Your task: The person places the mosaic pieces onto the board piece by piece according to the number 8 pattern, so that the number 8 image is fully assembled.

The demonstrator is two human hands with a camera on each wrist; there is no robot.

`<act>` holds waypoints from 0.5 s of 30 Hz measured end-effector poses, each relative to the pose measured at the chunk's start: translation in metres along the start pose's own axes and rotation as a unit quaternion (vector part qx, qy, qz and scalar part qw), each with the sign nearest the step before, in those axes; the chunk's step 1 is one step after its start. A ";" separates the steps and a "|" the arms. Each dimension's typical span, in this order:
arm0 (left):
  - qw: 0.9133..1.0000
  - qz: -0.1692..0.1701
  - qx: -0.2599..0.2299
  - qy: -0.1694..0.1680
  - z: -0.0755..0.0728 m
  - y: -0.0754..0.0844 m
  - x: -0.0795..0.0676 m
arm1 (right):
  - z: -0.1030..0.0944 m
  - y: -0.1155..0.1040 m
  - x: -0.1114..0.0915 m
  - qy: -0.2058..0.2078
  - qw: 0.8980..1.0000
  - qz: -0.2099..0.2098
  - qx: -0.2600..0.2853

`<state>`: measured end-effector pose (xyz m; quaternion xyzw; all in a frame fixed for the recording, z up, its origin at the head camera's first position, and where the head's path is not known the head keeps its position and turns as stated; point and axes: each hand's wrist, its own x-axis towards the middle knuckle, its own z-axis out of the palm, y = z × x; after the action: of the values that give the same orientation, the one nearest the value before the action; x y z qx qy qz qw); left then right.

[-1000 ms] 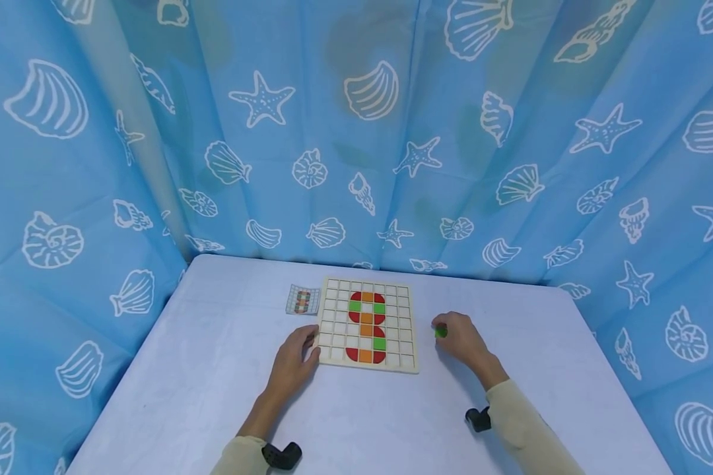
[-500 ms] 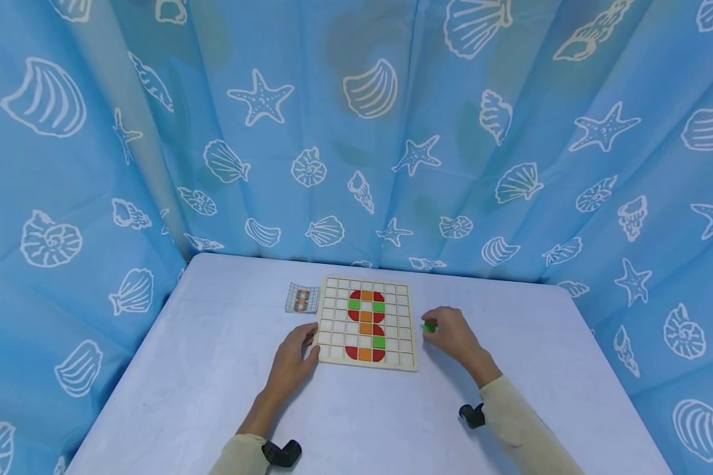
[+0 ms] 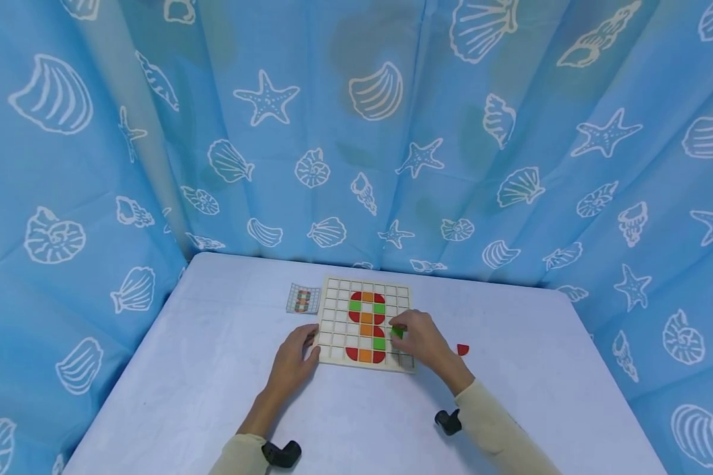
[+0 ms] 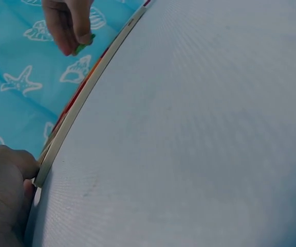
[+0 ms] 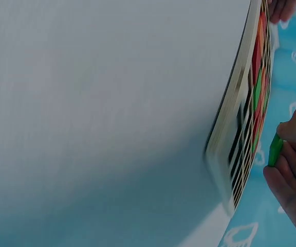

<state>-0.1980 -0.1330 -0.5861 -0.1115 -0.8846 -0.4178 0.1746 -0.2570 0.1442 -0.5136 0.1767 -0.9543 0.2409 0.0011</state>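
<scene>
A square wooden grid board (image 3: 336,342) lies on the table, with red, orange and green tiles set in its middle cells in a figure like a 9. My left hand (image 3: 294,363) holds the board's left edge near the front corner, thumb and fingers at the rim in the left wrist view. Between thumb and fingertips my right hand (image 3: 422,340) pinches a green tile (image 5: 275,150), raised over the board's right-hand columns. The right wrist view shows that tile on edge, above the board's surface.
A small pattern card (image 3: 303,299) with a coloured grid figure lies by the board's back left side. One red rounded tile (image 3: 463,349) rests on the white table (image 3: 214,369) beyond the right wrist. A blue shell-print curtain (image 3: 333,132) hangs behind and around the table.
My right hand has moved left with the green tile, from beside the board to over its right part. The red tile on the table has come into sight. My left hand stays put.
</scene>
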 end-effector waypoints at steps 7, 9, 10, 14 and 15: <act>1.000 0.003 -0.003 -0.001 0.001 -0.002 0.000 | 0.012 -0.021 0.000 0.012 0.999 -0.044 0.017; 1.000 0.003 -0.002 -0.003 0.001 -0.003 0.000 | 0.016 -0.026 0.001 0.007 0.999 -0.050 0.019; 1.000 0.001 -0.002 -0.004 0.002 -0.003 0.000 | 0.018 -0.029 0.001 0.005 0.998 -0.052 0.022; 1.000 -0.009 -0.001 -0.007 0.002 -0.004 0.000 | 0.027 -0.038 0.006 -0.009 0.998 -0.063 0.021; 1.000 -0.012 -0.003 -0.008 0.002 -0.004 0.000 | 0.029 -0.040 0.007 -0.012 0.997 -0.068 0.022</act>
<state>-0.2000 -0.1337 -0.5897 -0.1042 -0.8858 -0.4220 0.1623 -0.2478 0.0962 -0.5202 0.2445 -0.9345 0.2586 0.0021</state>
